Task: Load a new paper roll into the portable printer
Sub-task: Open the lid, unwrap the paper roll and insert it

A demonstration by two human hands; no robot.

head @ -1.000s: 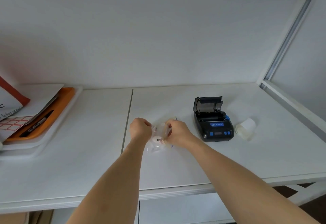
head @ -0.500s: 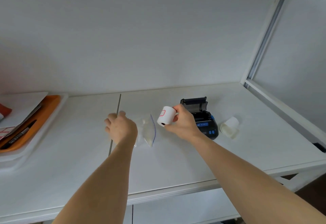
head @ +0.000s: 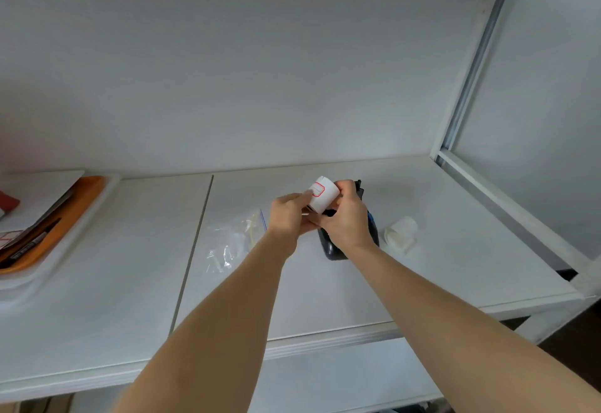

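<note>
A new white paper roll (head: 325, 196) with a red-outlined sticker is held above the table, in front of the printer. My right hand (head: 346, 217) grips the roll from the right and below. My left hand (head: 287, 216) is at the roll's left side, its fingertips on the sticker. The black portable printer (head: 335, 250) lies behind and under my right hand, mostly hidden; whether its lid stands open cannot be told.
An empty clear zip bag (head: 232, 240) lies left of my hands. A second white roll (head: 401, 233) lies right of the printer. An orange tray (head: 48, 227) with papers and a pen sits at far left. A metal frame rail (head: 507, 207) borders the right.
The roll came out of the zip bag in my right hand. My left hand let go of the bag and rose to the roll. The view shifted left and up.
</note>
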